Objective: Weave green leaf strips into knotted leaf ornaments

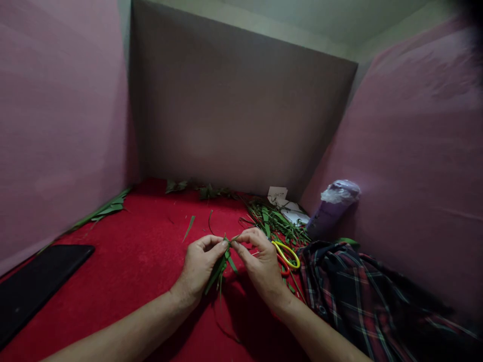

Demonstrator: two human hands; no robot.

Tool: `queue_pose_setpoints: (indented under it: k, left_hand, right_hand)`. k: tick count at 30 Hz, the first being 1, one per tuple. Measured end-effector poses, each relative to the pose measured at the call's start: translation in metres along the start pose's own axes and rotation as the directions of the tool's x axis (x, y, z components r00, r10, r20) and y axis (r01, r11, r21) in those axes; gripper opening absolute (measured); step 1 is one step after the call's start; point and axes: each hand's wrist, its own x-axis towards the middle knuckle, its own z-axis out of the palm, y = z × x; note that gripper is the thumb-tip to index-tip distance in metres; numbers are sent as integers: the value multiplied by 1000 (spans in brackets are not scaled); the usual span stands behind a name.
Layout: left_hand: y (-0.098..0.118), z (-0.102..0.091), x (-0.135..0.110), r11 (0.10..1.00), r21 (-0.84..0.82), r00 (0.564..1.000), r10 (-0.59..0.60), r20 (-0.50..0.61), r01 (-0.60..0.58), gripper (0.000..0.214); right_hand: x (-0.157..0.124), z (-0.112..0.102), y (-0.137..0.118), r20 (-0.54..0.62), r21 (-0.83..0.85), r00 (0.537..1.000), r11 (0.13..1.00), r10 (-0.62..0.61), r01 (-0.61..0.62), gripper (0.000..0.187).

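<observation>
Between my two hands, above a red cloth (143, 261), is a small bunch of green leaf strips (222, 269) with narrow ends hanging downward. My left hand (202, 264) pinches the top of the bunch between thumb and forefinger. Close beside it, my right hand (262, 264) has its thumb and forefinger pinched on a thin green strip at the bunch's top. The fingertips of both hands nearly meet. Scissors with yellow and red handles (289, 254) lie just right of my right hand, their blades hidden.
A heap of cut leaves and stems (279, 223) lies beyond my right hand, near white papers (292, 211). A purple container with clear plastic (332, 208) leans by the right wall. Plaid cloth (350, 296) lies right, a black flat object (41, 286) left. Long leaves (109, 206) edge the left wall.
</observation>
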Motion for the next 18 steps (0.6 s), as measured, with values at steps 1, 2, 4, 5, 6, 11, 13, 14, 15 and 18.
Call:
queue_pose_setpoints:
  k: [1, 2, 4, 5, 6, 11, 13, 14, 15, 18]
  left_hand:
    - [0, 0, 0, 1000, 0, 1000, -7, 2, 7, 25]
    - [-1, 1, -1, 1000, 0, 1000, -15, 4, 15, 25]
    - [-1, 1, -2, 1000, -1, 999, -31, 7, 31, 27]
    - [-1, 2, -2, 999, -2, 999, -39, 6, 39, 27]
    - [-1, 2, -2, 999, -2, 999, -45, 4, 45, 28]
    - [0, 2, -2, 999, 2, 999, -45, 0, 45, 27]
    - [0, 2, -2, 999, 4, 999, -43, 0, 43, 27]
    - [0, 2, -2, 999, 6, 999, -45, 2, 45, 27]
    - [0, 2, -3, 999, 8, 999, -48, 4, 48, 26]
    - [0, 3, -4, 998, 20, 999, -52, 15, 51, 26]
  right_hand:
    - [0, -1, 1, 2, -3, 1000, 1000, 4, -4, 6]
    - [0, -2, 2, 4, -6, 1000, 1000, 10, -10, 7]
    - [-1, -3, 3, 11, -10, 1000, 1000, 29, -29, 7]
    - [-2, -4, 4, 14, -10, 999, 999, 38, -38, 7]
    - [-2, -5, 4, 16, -9, 999, 999, 47, -47, 6]
    - [-4, -5, 5, 12, -5, 999, 999, 51, -51, 3]
    - [-5, -4, 5, 4, -2, 999, 999, 40, -40, 3]
    - [-5, -4, 5, 0, 1, 999, 999, 34, -34, 3]
    - [-5, -4, 5, -3, 4, 1000, 1000, 31, -31, 3]
    - [-5, -4, 4, -10, 12, 1000, 1000, 25, -25, 4]
